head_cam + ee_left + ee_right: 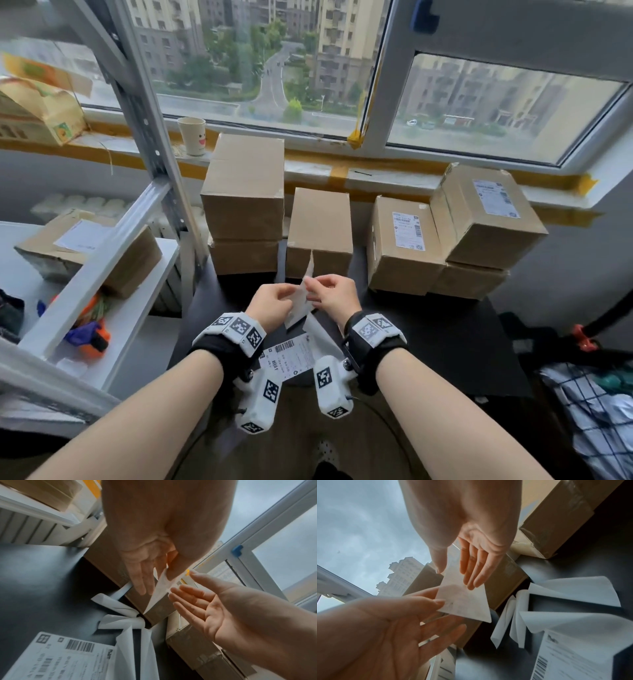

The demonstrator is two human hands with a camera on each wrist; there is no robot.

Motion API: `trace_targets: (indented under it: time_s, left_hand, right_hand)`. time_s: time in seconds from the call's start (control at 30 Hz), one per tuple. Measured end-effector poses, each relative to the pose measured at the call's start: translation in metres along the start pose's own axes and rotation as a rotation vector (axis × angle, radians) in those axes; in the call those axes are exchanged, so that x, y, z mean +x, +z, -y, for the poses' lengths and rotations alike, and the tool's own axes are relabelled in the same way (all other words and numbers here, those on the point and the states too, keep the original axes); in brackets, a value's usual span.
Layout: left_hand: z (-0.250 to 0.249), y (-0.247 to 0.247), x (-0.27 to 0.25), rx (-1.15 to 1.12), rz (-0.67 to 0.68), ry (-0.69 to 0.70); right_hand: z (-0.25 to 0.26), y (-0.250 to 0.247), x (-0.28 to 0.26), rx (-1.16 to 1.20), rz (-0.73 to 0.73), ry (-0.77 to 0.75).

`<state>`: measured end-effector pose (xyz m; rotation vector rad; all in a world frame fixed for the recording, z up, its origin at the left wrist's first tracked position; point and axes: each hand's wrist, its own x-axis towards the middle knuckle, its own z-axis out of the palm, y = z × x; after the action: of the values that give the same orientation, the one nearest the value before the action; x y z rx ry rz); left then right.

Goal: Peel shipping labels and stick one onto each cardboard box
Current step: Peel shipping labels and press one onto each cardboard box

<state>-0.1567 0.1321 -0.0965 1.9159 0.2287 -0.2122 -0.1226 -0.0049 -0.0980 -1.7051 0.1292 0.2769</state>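
I hold a white shipping label (pixel 298 305) upright between both hands above the black table (pixel 428 335). My left hand (pixel 286 298) pinches its near edge with thumb over fingers. My right hand (pixel 310 282) pinches the upper corner, where a thin strip of paper rises. In the right wrist view the label (pixel 464 601) shows its blank side. Just behind stands a bare cardboard box (pixel 320 226). A bare stack of two boxes (pixel 244 192) is to its left. At the right, two boxes (pixel 404 240) (pixel 486 212) carry labels. Another printed label (pixel 291 356) lies under my wrists.
Curled white backing sheets (pixel 120 620) lie on the table beside the printed label. A metal shelf (pixel 102 246) with a labelled box stands at the left. A paper cup (pixel 192 135) sits on the windowsill. A bag (pixel 596 404) is at the right edge.
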Motion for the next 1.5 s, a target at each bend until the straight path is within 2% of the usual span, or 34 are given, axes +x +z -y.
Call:
trace_targets:
  time_s: [0.17, 0.27, 0.33, 0.43, 0.5, 0.53, 0.63, 0.73, 0.9, 1.07, 1.27, 1.5]
  left_hand:
    - [-0.029, 0.012, 0.01, -0.06, 0.111, 0.061]
    - [-0.041, 0.018, 0.023, -0.104, 0.117, 0.056]
    - [-0.048, 0.018, 0.037, -0.12, 0.065, 0.047]
    - [-0.056, 0.015, 0.063, -0.006, -0.125, 0.039]
    - [-0.06, 0.013, 0.081, 0.087, -0.198, -0.048]
    - [-0.063, 0.013, 0.09, 0.081, -0.186, -0.117]
    - [-0.072, 0.018, 0.107, -0.133, -0.091, -0.302]
    - [-0.078, 0.022, 0.127, -0.24, -0.089, -0.358]
    - [-0.08, 0.024, 0.161, -0.234, -0.129, -0.291]
    - [-0.076, 0.028, 0.188, -0.118, -0.267, -0.216]
    - [-0.069, 0.028, 0.206, -0.024, -0.423, -0.239]
    - [-0.065, 0.033, 0.208, 0.07, -0.51, -0.241]
  right_hand:
    - [0.012, -0.021, 0.016, 0.033, -0.02, -0.015]
    - [0.021, -0.031, 0.03, 0.004, -0.056, -0.058]
    - [0.027, -0.039, 0.042, -0.026, -0.085, -0.07]
    - [0.037, -0.053, 0.063, -0.016, -0.118, -0.072]
    - [0.042, -0.061, 0.079, -0.006, -0.119, -0.078]
    - [0.045, -0.063, 0.085, 0.013, -0.113, -0.074]
    - [0.052, -0.068, 0.108, 0.074, -0.099, -0.049]
    - [0.058, -0.071, 0.131, 0.108, -0.08, -0.036]
    - [0.064, -0.073, 0.172, 0.09, -0.054, 0.009]
    - [0.056, -0.068, 0.207, -0.053, -0.035, 0.024]
    - [0.05, -0.061, 0.228, -0.29, -0.091, 0.018]
    - [0.044, -0.055, 0.231, -0.452, -0.089, 0.075]
